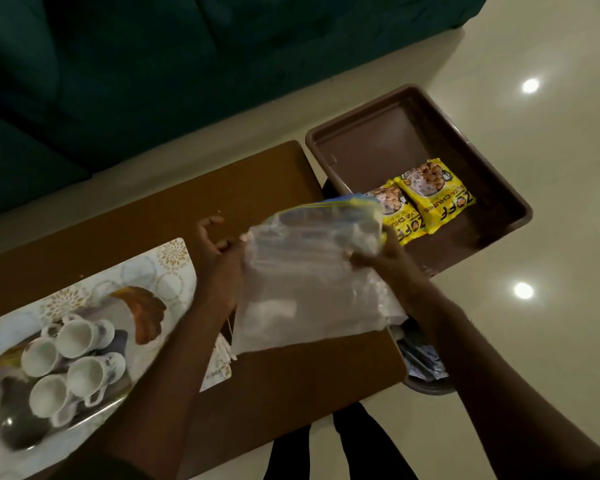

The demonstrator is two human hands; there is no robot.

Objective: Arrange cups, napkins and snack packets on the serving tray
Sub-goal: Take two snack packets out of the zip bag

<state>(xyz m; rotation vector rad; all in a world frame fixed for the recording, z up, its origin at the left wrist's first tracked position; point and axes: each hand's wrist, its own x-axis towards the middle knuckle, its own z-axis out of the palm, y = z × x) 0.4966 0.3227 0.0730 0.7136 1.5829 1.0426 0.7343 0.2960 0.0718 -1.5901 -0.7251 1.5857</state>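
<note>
Both hands hold a clear plastic bag [312, 282] of white napkins above the right end of the brown table [153, 216]: the left hand [219, 251] pinches its left edge with curled fingers, the right hand [378, 254] grips its right edge. Four white cups [73, 365] stand clustered on the patterned serving tray [167, 268] at the table's left end. Two yellow snack packets [426, 199] lie side by side in a brown tub [413, 98] just past the table's right edge.

Dim room, floor [551, 202] glare spots, motion blur
</note>
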